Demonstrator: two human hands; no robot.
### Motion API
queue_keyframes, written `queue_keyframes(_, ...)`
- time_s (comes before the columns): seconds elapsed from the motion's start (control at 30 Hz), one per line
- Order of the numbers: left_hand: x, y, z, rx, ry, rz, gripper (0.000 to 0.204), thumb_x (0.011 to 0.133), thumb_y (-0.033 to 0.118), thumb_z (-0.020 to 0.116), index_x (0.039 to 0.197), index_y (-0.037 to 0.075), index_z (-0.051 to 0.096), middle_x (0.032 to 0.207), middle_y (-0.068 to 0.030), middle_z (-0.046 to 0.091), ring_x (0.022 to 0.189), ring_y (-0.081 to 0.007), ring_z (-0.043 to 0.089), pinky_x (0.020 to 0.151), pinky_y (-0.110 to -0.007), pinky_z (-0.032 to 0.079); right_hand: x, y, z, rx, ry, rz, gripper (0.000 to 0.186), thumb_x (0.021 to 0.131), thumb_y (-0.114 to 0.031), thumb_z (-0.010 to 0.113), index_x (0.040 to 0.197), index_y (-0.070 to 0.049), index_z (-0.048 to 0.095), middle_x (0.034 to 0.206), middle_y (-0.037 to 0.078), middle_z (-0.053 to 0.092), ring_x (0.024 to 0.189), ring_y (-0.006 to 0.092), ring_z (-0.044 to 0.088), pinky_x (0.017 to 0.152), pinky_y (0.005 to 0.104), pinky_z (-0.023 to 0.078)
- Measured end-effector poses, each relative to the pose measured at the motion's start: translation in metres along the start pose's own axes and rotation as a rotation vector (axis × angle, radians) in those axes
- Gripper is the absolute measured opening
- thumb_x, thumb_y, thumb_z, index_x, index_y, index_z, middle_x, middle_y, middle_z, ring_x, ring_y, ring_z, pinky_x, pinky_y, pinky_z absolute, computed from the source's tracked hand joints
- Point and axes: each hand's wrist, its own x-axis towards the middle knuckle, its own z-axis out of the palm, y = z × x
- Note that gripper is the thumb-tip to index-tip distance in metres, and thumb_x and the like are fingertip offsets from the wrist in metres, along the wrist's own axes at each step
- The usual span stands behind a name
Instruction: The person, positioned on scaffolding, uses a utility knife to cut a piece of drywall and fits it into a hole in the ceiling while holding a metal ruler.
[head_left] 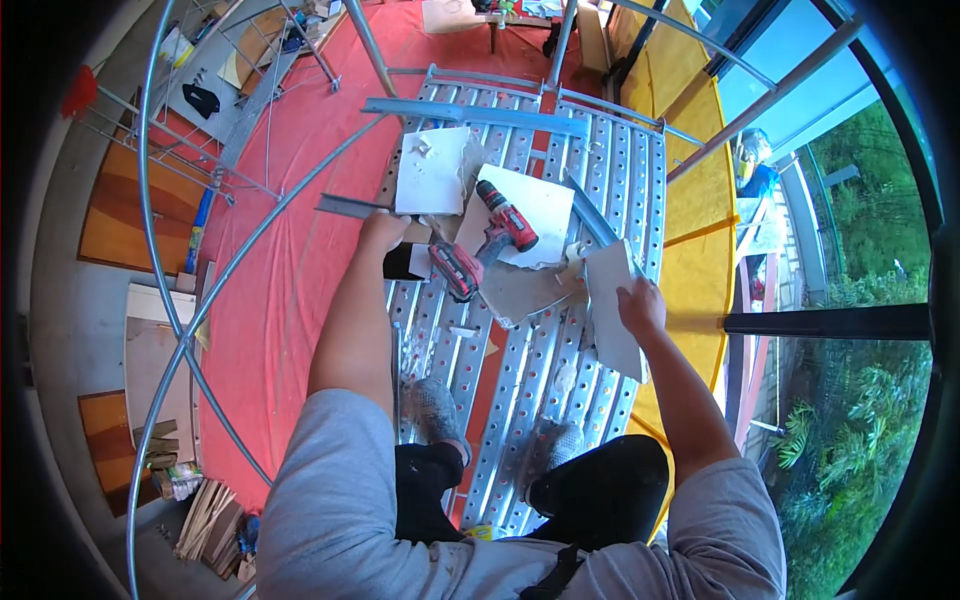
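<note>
My left hand (383,232) is closed at the end of a grey metal channel (347,206), which sticks out leftward over the platform's edge. Its fingertips are partly hidden beside a white board piece (428,172) with a small scrap on top. In my right hand (641,304) is a pale, narrow board offcut (610,300), gripped along its right edge and tilted. Between the hands a red and black cordless drill (510,222) lies on a second white board (545,208) with torn edges. A torn grey-brown board piece (520,291) lies just below it.
I am crouched on a perforated metal scaffold platform (455,345). Metal profiles (475,115) lie across its far end, and another (593,210) lies at the right. Scaffold braces (265,255) cross at left above red sheeting (265,350). Yellow sheeting (690,240) and windows border the right.
</note>
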Motion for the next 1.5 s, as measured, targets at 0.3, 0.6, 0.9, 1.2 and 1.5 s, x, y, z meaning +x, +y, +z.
queue_keyframes(0.3,0.092,0.0,0.069,-0.195,0.11,-0.001,0.076,0.085,0.046,0.069,0.132,-0.012,0.053,0.131,-0.0337,0.058,0.126,-0.041,0.057,0.106,-0.042,0.046,-0.001,0.015,0.014,0.073,0.144,-0.002,0.038,0.089,-0.028,0.064,0.108,0.004,0.057,0.109,0.031,0.065,0.107,0.049,0.06,0.093,0.0544,0.047)
queue_keyframes(0.6,0.147,-0.016,0.122,-0.732,-0.197,-0.328,0.054,0.084,0.035,0.078,0.121,-0.002,0.063,0.101,-0.0101,0.07,0.082,-0.0233,0.065,0.068,-0.038,0.05,-0.003,-0.008,-0.004,0.04,-0.061,0.193,0.06,0.093,-0.029,0.06,0.136,0.012,0.048,0.122,0.037,0.06,0.115,0.0508,0.058,0.102,0.0519,0.046)
queue_keyframes(0.9,0.167,-0.029,0.007,-1.259,-0.259,-0.222,0.024,0.092,0.027,0.071,0.107,0.009,0.066,0.081,0.002,0.063,0.063,-0.0103,0.054,0.05,-0.029,0.035,-0.004,-0.02,0.009,0.01,-0.033,0.114,0.051,0.094,-0.026,0.06,0.131,0.007,0.051,0.118,0.032,0.063,0.112,0.048,0.06,0.098,0.0512,0.048)
queue_keyframes(1.2,0.161,0.122,0.098,-0.967,-0.394,-0.011,0.03,0.093,0.035,0.07,0.103,0.007,0.07,0.082,-0.0023,0.065,0.067,-0.0119,0.058,0.054,-0.028,0.045,-0.004,-0.028,0.013,0.025,-0.087,0.143,0.049,0.094,-0.025,0.06,0.13,0.007,0.052,0.118,0.033,0.061,0.109,0.0483,0.06,0.096,0.0517,0.048)
queue_keyframes(1.5,0.211,0.115,0.084,-0.025,0.157,0.187,0.037,0.096,0.035,0.057,0.114,0.004,0.069,0.114,-0.0222,0.068,0.111,-0.043,0.063,0.096,-0.053,0.05,-0.006,-0.035,0.003,0.02,-0.064,0.159,0.054,0.095,-0.026,0.06,0.13,0.014,0.051,0.12,0.036,0.061,0.11,0.05,0.061,0.099,0.0505,0.047)
